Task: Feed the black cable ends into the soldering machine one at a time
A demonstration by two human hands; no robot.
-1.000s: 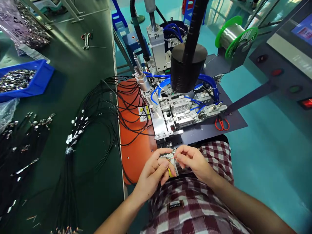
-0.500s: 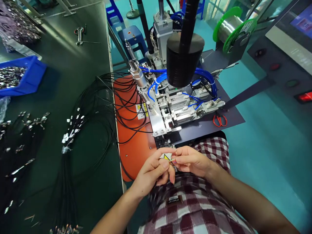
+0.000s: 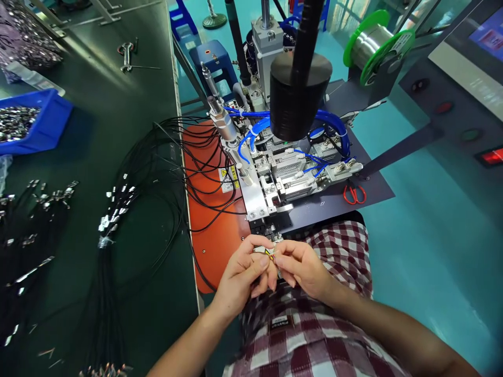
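Observation:
My left hand (image 3: 244, 272) is closed in a pinch, thumb against index finger, on the end of a cable with thin coloured wires (image 3: 272, 255). From the right, my right hand (image 3: 305, 268) meets it, its thumb and fingertips pinched on the same fine wires. Both hands are close together above my lap, just in front of the machine (image 3: 283, 173). Fingers hide most of the cable end. Several black cables (image 3: 202, 180) run over the machine's orange base (image 3: 220, 251) towards the hands.
On the dark table (image 3: 157, 324) at left lie a tied cable bundle (image 3: 106, 283), a blue bin (image 3: 51, 123) of small metal parts and a wrench (image 3: 127, 57). Red-handled scissors (image 3: 354, 195) rest right of the machine, below a solder wire spool (image 3: 369, 47). A black nozzle (image 3: 298, 97) hangs overhead.
My right hand has turned and shifted slightly, its fingers now more bent over the wires. My left hand has moved only a little left.

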